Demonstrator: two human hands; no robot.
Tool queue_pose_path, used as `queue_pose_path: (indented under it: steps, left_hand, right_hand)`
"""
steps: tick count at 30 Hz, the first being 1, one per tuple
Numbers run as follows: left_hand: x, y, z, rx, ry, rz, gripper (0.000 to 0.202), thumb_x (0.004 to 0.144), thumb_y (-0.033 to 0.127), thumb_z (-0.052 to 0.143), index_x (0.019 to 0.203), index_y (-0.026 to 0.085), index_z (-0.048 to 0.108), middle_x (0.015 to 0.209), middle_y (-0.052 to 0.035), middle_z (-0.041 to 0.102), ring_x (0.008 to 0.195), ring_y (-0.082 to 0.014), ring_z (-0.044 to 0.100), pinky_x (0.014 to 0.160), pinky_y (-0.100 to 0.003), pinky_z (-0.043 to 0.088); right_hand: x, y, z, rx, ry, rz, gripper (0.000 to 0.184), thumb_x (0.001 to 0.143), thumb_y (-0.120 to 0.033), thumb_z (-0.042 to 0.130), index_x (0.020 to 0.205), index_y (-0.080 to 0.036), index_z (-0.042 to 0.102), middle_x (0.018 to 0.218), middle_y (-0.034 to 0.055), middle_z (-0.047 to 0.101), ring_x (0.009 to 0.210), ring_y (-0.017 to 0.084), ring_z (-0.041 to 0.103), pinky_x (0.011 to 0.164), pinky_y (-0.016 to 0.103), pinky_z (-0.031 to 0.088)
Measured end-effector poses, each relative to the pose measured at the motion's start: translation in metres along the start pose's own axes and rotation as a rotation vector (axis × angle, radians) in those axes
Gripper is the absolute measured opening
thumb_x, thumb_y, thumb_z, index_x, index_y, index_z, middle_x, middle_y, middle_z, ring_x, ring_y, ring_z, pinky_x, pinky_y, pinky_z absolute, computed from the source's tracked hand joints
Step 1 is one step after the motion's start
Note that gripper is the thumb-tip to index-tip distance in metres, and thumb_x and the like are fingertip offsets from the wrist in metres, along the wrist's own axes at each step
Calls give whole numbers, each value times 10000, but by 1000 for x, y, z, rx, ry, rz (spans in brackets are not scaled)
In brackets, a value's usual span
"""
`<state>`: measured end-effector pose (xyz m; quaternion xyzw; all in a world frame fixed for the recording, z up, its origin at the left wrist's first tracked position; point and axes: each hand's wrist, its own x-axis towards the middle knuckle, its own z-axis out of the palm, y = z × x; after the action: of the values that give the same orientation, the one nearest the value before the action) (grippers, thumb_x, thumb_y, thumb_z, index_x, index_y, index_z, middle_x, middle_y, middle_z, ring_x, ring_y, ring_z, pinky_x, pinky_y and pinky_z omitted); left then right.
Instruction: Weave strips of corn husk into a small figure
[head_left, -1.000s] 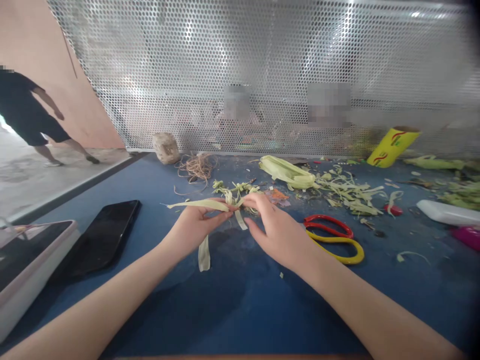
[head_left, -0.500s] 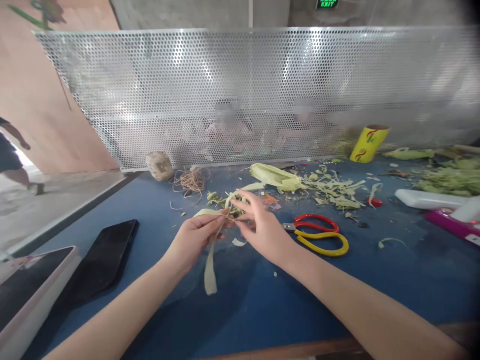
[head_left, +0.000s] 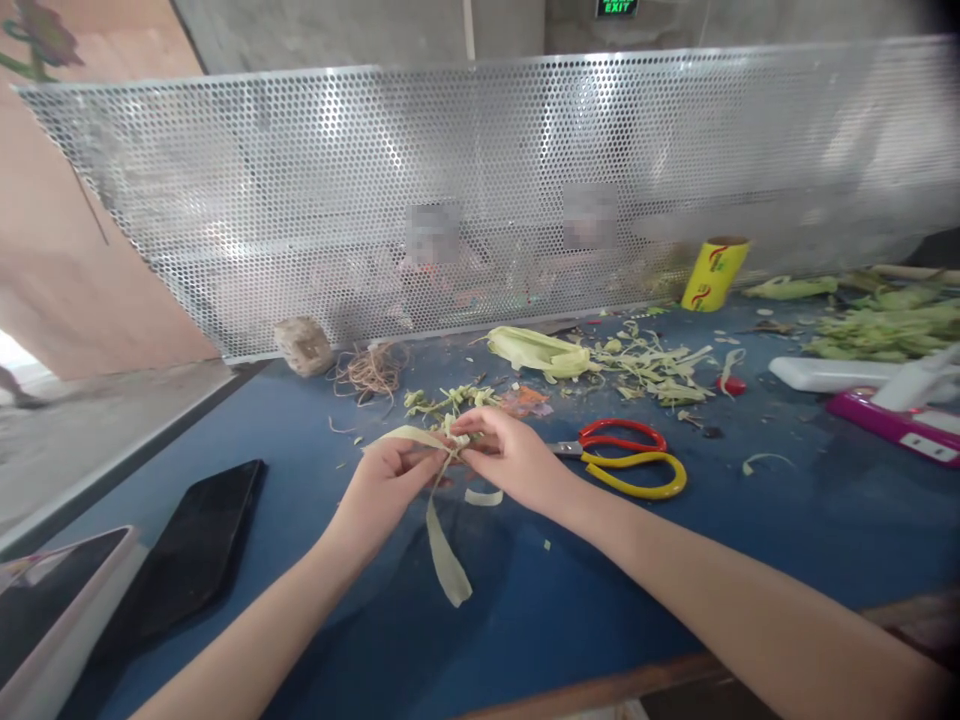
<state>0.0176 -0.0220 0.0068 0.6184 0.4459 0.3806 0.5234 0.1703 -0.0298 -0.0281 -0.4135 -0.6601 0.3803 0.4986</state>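
My left hand (head_left: 386,487) and my right hand (head_left: 512,459) meet over the blue table (head_left: 525,620), both pinched on pale green leaf strips (head_left: 442,540). One strip hangs down from my fingers toward me, another arcs out to the left. A short cut strip (head_left: 484,496) lies on the table just under my right hand. Red and yellow scissors (head_left: 626,460) lie to the right of my right hand.
A black phone (head_left: 191,550) and a white-edged tablet (head_left: 52,600) lie at the left. A husk bundle (head_left: 536,352), leaf scraps (head_left: 652,365), a fibre tangle (head_left: 367,370), a yellow roll (head_left: 714,273) and a perforated metal screen (head_left: 480,190) stand behind. White and pink tools (head_left: 885,400) are right.
My hands have closed together on the strips, and the hanging strip has swung lower and longer. The view has tilted up, and the person walking at the left has left the view.
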Motion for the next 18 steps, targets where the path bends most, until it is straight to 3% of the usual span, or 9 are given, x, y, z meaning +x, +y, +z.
queue_pose_path:
  steps: [3, 10, 18]
  left_hand:
    - [1, 0, -2, 31, 13, 16, 198, 612, 237, 700, 780, 141, 659, 715, -48, 712, 705, -196, 651, 671, -274, 510]
    - [4, -6, -6, 38, 23, 16, 270, 511, 283, 765, 707, 125, 666, 800, -76, 715, 773, -244, 654, 740, -340, 525]
    - [-3, 2, -1, -6, -11, -70, 253, 574, 309, 736, 733, 130, 654, 685, -59, 712, 739, -235, 665, 594, -278, 552]
  right_hand:
    - [0, 1, -2, -71, 19, -73, 246, 722, -80, 486, 951, -158, 533, 982, 71, 624, 929, 139, 604, 834, 279, 483]
    - [-2, -5, -7, -300, 77, -222, 290, 779, -100, 423, 1009, -195, 572, 1021, 40, 635, 954, 144, 598, 852, 294, 473]
    - [-3, -7, -5, -279, 170, -241, 295, 791, -112, 422, 1017, -207, 587, 1032, 20, 645, 948, 133, 604, 846, 275, 487]
